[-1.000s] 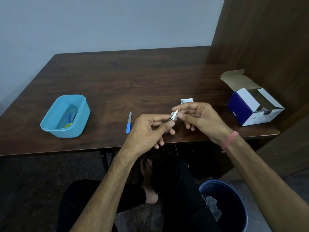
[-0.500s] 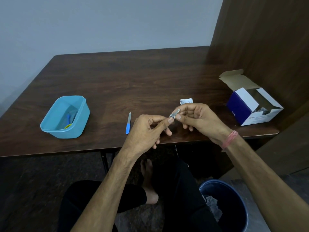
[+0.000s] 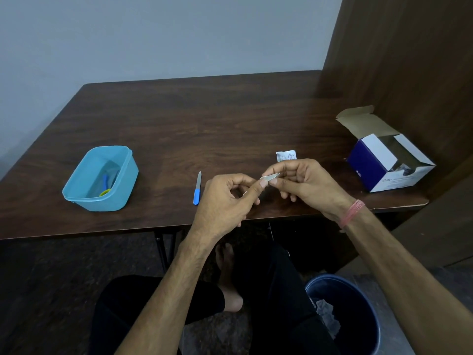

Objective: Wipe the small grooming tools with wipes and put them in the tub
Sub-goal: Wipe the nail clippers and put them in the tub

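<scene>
Both hands meet over the near edge of the dark wooden table [image 3: 204, 119]: left hand [image 3: 225, 198] & right hand [image 3: 304, 183] each pinch a small silver metal grooming tool [image 3: 270, 177], held level btwn fingertips. Light blue plastic tub [image 3: 101, 179] sits far left.

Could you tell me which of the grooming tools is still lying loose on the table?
The blue-handled nail file, lying left of the hands; the others are inside the blue tub or pinched between both hands.

Dim, even light; wide-angle bending at edges.
</scene>
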